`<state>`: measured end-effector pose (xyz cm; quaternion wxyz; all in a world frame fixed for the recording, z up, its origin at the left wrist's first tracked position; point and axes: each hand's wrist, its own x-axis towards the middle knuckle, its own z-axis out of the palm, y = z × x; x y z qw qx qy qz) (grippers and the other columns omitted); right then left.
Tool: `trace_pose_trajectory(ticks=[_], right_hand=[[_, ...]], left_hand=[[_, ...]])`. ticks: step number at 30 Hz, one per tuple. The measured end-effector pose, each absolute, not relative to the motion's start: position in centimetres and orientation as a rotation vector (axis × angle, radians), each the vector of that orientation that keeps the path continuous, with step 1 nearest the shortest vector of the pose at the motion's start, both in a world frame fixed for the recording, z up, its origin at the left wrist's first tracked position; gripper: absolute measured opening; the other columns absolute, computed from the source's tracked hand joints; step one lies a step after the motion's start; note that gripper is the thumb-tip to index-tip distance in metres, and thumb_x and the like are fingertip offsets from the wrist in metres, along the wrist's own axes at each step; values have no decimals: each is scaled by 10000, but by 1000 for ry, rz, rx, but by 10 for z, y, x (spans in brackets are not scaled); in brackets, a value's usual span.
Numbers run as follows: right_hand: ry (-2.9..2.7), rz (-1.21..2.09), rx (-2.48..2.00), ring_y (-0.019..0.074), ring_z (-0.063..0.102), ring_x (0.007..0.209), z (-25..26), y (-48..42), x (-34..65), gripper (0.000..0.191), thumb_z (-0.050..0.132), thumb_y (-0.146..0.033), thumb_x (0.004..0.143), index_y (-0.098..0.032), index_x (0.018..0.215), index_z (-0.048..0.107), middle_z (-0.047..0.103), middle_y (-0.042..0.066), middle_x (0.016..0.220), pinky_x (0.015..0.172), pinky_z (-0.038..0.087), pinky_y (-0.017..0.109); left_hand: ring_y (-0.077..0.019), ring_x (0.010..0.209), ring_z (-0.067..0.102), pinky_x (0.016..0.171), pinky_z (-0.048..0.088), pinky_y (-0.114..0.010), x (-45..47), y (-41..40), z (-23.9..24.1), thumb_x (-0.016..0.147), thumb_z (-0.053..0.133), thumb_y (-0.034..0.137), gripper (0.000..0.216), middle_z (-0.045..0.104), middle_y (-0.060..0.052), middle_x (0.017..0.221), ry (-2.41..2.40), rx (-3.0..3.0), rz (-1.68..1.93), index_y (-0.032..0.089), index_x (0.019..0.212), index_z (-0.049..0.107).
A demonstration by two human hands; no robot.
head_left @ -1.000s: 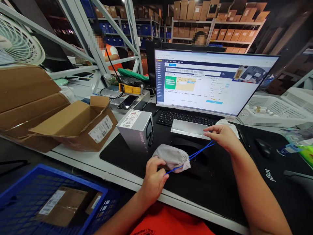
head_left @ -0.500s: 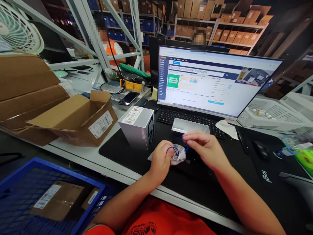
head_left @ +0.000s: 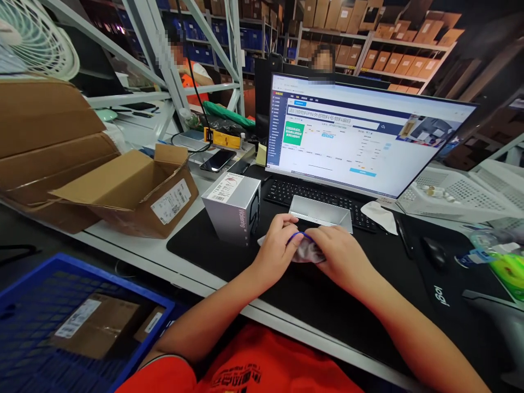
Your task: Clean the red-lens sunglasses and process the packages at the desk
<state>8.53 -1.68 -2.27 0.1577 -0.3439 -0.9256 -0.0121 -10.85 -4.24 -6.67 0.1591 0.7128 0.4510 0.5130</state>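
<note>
Your left hand [head_left: 275,252] and right hand [head_left: 343,255] at a grey-white pouch [head_left: 307,253], over the black mat [head_left: 327,311] on the worktop [head_left: 151,251]. Progress: toward the worktop's left end the carton [head_left: 137,199] stands with its flaps apart; the silver box [head_left: 229,210] stands upright near the mat's left edge. Work on the pouch's blue cord [head_left: 301,234] is judged to be under way and unfinished, since both your hands are engaged there. Whether a loop or knot has formed cannot be told; your fingers cover the place. Cord and pouch both remain to be released.

Position: the pouch lies between your hands, partly beneath the fingers, closer to the worktop's near edge than the silver tray [head_left: 321,212]. One end shows past your left hand, on the silver box's side. Your left thumb and forefinger pinch the cord at one end of its visible arc; your right fingers grip the other end, their tips mostly hidden.
</note>
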Motion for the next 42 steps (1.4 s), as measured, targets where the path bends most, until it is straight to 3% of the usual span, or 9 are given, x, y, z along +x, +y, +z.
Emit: trace_pose_trajectory(ticks=[8,11,19,25,31,34,36,38,42], right_hand=[[-2633,-72,-1445,287,666,958,-19,-15,130,473,575,-124,764,-172,1235,573,698,123,1113,787,452,365],[-2674,-85,-1438,294,661,991,-26,-19,130,522,573,-101,745,-152,1264,544,706,129,1105,812,441,373],[-2599,4,-1348,305,642,1062,-39,-24,106,824,583,-94,743,-153,1527,337,620,168,1272,845,502,404],[-2096,526,-1190,253,632,1111,-31,-3,119,572,603,-214,798,-236,1365,531,649,96,1243,943,510,403],[-1275,1018,-1157,214,694,767,-12,4,155,600,764,-311,606,-221,1181,621,735,30,911,640,546,326],[-1137,1215,-1162,202,677,669,-14,-7,147,555,768,-318,544,-204,1077,662,720,20,794,572,530,318],[-1059,1251,-1161,222,693,725,-15,-14,136,557,747,-353,565,-200,1094,662,733,50,864,578,537,319],[-1085,1183,-1138,261,708,867,-10,-18,126,575,710,-403,627,-197,1160,644,737,89,1006,634,561,335],[-1314,1005,-1031,298,655,1123,14,-21,102,625,653,-422,744,-218,1326,553,691,103,1200,848,571,391]], left_hand=[[-264,1173,582,1038,493,-475,-111,-45,-71,998,501,222,175,529,-138,1311,1333,2172,1328,192,1042,668],[-265,1176,586,1033,499,-472,-107,-45,-73,982,537,231,130,535,-135,1320,1299,2187,1327,191,957,658],[-256,1287,531,1103,453,-472,-106,-48,-83,997,531,249,175,523,-140,1342,1326,2154,1363,190,1150,591],[-270,1364,470,1138,412,-504,-113,-62,-89,1003,508,260,317,472,-159,1444,1466,2162,1509,202,1315,514],[-322,1261,543,1083,459,-547,-124,-66,-109,746,845,302,721,563,-138,1360,1322,2609,893,235,1372,494],[-239,1041,610,970,531,-437,-118,-70,-127,844,722,141,306,642,-75,1083,1248,2845,824,222,1123,624],[-197,943,603,988,509,-422,-113,-75,-136,921,606,102,120,644,-45,978,1110,3013,902,218,931,636],[-190,933,595,1020,479,-433,-111,-81,-139,948,565,104,137,660,-45,1005,1004,3117,957,216,924,642],[-174,869,589,989,487,-406,-111,-87,-135,959,520,72,282,675,-38,1006,1024,3121,987,236,1156,638]])
